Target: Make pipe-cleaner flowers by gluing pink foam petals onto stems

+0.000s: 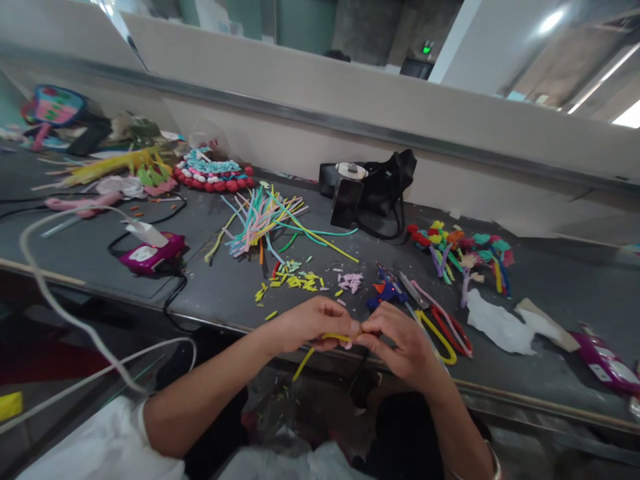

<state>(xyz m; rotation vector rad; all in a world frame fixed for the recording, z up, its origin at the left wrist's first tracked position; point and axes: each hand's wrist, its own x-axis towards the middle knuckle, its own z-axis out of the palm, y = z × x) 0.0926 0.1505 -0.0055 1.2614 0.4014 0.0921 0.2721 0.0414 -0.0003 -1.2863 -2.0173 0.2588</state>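
Just over the table's front edge, my left hand (320, 325) pinches a yellow pipe cleaner (303, 363), whose free end hangs down below the fingers. My right hand (397, 339) is closed, its thumb and fingertips meeting the left fingertips at the other end of the pipe cleaner. A small pinkish bit shows between the hands, too small to name. Beyond them lie short cut pieces in yellow (300, 281) and lilac (350, 283). Scissors (413, 291) with red handles lie beside my right hand, near a blue and orange tool (387, 291).
A pile of long pastel pipe cleaners (257, 223) lies mid-table. Bundled colourful stems (460, 250) and white paper (500, 323) are on the right. A black bag (385, 190) stands against the partition. Purple power strips (153, 253) with trailing cables lie at both sides.
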